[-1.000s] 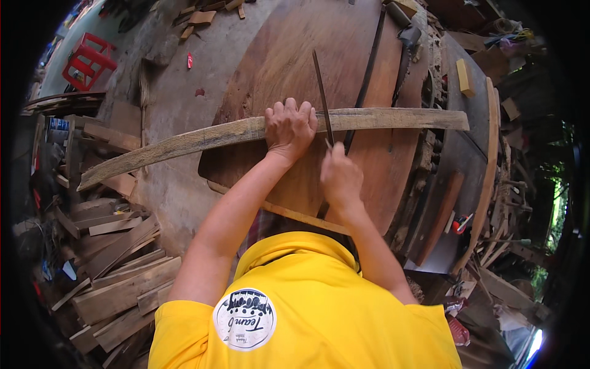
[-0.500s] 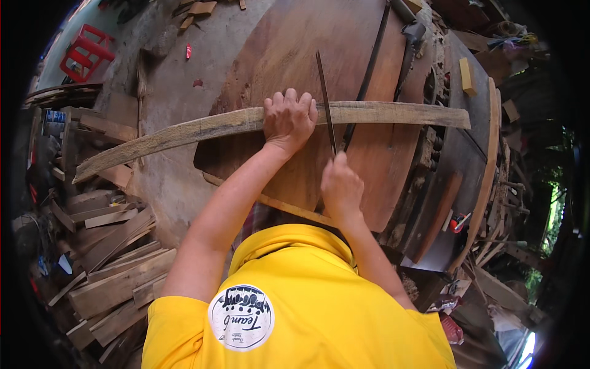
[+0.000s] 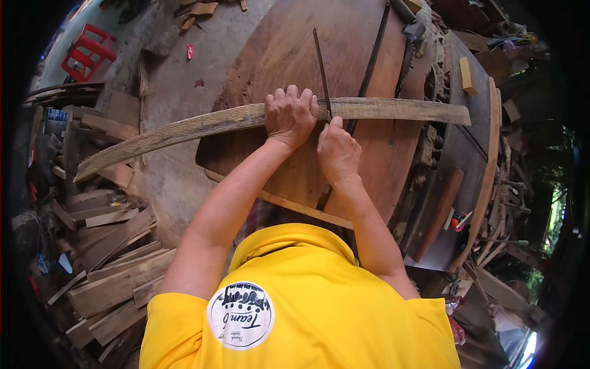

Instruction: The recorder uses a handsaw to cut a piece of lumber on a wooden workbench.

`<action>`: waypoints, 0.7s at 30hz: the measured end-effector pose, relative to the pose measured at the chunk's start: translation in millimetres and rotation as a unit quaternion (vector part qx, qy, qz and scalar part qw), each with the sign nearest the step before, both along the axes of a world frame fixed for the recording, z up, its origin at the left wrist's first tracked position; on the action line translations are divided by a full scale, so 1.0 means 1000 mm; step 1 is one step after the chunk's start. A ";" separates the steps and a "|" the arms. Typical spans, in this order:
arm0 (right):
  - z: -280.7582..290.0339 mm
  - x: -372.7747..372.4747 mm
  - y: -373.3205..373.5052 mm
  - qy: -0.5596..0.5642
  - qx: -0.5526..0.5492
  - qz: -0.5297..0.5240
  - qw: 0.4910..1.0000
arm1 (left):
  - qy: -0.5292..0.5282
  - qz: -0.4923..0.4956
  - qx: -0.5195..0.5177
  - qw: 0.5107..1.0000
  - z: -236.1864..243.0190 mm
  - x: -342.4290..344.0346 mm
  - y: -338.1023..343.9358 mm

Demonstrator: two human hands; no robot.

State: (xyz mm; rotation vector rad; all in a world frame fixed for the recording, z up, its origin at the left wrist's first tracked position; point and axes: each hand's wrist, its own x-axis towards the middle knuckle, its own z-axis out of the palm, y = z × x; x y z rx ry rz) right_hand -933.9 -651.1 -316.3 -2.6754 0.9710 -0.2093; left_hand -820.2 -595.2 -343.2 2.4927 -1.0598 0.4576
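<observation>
A long, curved piece of rough wood [image 3: 203, 122] lies across the brown wooden boards of the work surface, its left end reaching out past them. My left hand [image 3: 291, 117] grips it near the middle, knuckles up, with fingers curled over its far edge. Close beside, my right hand [image 3: 340, 147] is closed round the near end of a handsaw [image 3: 321, 64], a long thin dark blade seen on edge. The blade crosses the curved wood just right of my left hand and points away from me. My fingers hide the saw's handle.
Stacked offcuts [image 3: 123, 286] lie at the left, and a red plastic stool [image 3: 88, 53] stands at the far left. A wooden block [image 3: 468, 76] and a red-and-black tool [image 3: 460, 221] rest on the dark table at the right. Dark gaps run between the boards.
My right hand has pushed the saw away from me, up to the curved wood's near edge. The left hand holds the wood in nearly the same place.
</observation>
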 end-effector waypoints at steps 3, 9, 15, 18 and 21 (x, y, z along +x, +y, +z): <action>0.008 -0.028 0.016 0.060 0.031 0.005 0.998 | -0.006 0.010 -0.001 1.000 -0.003 0.002 0.005; 0.006 -0.017 0.008 0.059 0.025 -0.013 0.998 | -0.006 0.000 -0.001 1.000 0.001 0.000 0.002; 0.012 -0.040 0.025 0.076 0.030 0.010 0.997 | -0.003 0.007 0.003 1.000 0.000 0.001 0.006; 0.013 -0.044 0.029 0.079 0.018 -0.006 0.997 | 0.000 0.001 0.007 1.000 0.002 0.001 0.004; 0.005 0.000 0.006 0.026 0.004 -0.012 1.000 | 0.001 0.002 -0.003 1.000 0.003 0.003 -0.002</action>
